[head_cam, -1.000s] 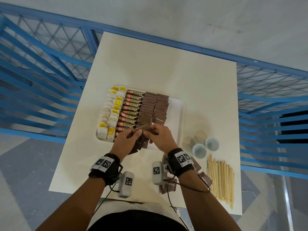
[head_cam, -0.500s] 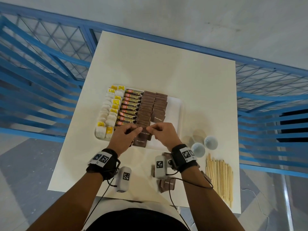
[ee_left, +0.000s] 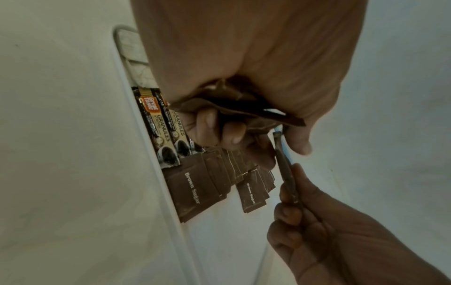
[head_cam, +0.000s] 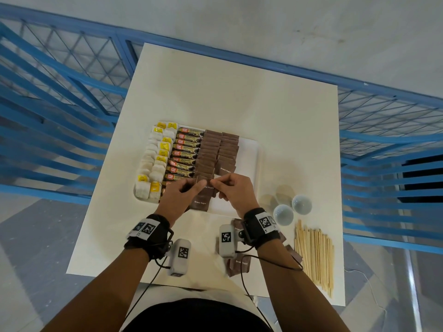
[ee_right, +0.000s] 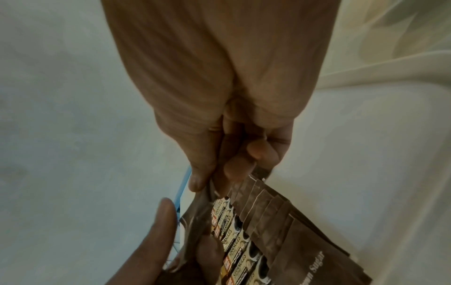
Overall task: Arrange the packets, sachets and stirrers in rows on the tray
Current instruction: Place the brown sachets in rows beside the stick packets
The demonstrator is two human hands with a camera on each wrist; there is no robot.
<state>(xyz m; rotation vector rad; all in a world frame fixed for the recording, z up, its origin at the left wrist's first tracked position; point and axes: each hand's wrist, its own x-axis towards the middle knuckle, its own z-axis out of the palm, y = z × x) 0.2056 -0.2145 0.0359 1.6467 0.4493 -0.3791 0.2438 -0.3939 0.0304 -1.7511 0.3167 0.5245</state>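
A white tray (head_cam: 251,149) holds rows of white and yellow packets (head_cam: 153,161), coffee granule sticks (head_cam: 185,154) and two columns of brown sugar sachets (head_cam: 215,152). Over the tray's near end, my left hand (head_cam: 201,185) grips a small bunch of brown sachets (ee_left: 234,108) in its curled fingers. My right hand (head_cam: 215,185) pinches one brown sachet (ee_left: 285,173) by its edge, right beside the left thumb. That sachet (ee_right: 202,198) hangs just above the second brown column. Wooden stirrers (head_cam: 314,257) lie on the table at the right.
Loose brown sachets (head_cam: 238,264) lie on the table under my right wrist. Two small white cups (head_cam: 284,214) stand between the tray and the stirrers. A blue metal railing (head_cam: 60,97) surrounds the white table (head_cam: 239,92).
Both hands have shifted slightly forward over the tray's near end, still together. The right hand's fingers have closed on a sachet at the edge of the left hand's bunch.
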